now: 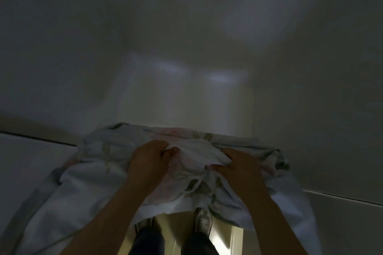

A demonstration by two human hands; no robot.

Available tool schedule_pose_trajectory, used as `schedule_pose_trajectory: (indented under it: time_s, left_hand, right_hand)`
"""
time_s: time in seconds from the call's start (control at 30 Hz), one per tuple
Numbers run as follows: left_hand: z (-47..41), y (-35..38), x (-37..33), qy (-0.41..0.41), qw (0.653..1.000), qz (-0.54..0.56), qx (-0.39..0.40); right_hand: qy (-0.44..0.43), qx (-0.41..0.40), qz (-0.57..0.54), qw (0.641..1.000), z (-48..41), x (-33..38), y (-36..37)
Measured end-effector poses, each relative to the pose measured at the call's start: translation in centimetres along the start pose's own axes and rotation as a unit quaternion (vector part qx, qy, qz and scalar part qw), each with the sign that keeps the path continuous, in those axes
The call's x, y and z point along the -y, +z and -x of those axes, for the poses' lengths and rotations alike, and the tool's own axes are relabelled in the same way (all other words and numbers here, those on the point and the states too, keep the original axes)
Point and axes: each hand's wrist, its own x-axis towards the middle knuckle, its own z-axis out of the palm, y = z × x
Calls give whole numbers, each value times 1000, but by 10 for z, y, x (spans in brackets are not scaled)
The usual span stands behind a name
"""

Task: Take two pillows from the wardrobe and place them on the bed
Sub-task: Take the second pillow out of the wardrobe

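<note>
Pillow [116,174], floral-cased, is held before a white panel [310,68]. Left hand [148,160] and right hand [238,166] each clamp bunched fabric.

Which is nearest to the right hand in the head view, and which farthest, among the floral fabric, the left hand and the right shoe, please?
1. Floral fabric: bunched in the right hand grip itself.
2. Left hand: beside it to the left, gripping the same fabric.
3. Right shoe: below on the floor, partly under the hanging fabric.
</note>
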Motion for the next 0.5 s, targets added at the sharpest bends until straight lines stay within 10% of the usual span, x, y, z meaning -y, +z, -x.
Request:
schedule_pose_trajectory:
  time_s: [0.5]
  left_hand:
    - [123, -171, -133, -13, 984, 29, -174]
  right_hand:
    - [-181, -29, -18, 983, 99, 160, -128]
